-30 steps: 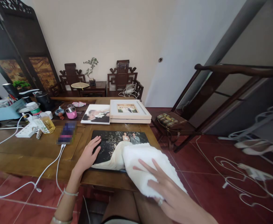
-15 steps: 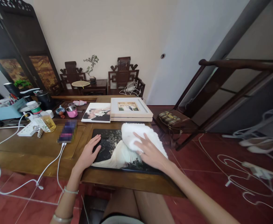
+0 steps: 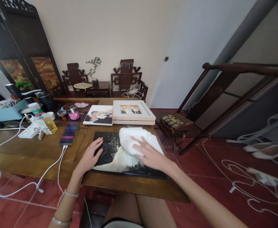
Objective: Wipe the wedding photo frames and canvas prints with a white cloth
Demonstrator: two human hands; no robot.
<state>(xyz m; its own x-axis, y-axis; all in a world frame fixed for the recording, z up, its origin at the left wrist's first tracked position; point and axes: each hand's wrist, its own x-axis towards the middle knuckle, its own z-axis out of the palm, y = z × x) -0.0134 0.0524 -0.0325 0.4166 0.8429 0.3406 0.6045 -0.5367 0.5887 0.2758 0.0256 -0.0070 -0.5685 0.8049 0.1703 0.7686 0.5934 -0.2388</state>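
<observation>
A large dark photo print (image 3: 110, 148) lies flat near the front edge of the wooden table (image 3: 46, 152). My left hand (image 3: 90, 157) rests flat on its left edge, fingers spread. My right hand (image 3: 148, 153) presses a white cloth (image 3: 134, 141) onto the print's upper right part, fingers stretched out over the cloth. Behind the print lie a smaller photo print (image 3: 98, 115) and a pale framed picture (image 3: 132, 111) stacked on another frame.
A phone (image 3: 68, 134) with a white cable, a power strip (image 3: 27, 132), an oil bottle (image 3: 46, 123), a pink cup (image 3: 73, 113) and a blue tray sit on the table's left. A wooden chair (image 3: 177, 122) stands right; cables lie on the red floor.
My right hand carried the cloth from the print's near right corner up onto its far right part, then slid a little left. The left hand stayed put.
</observation>
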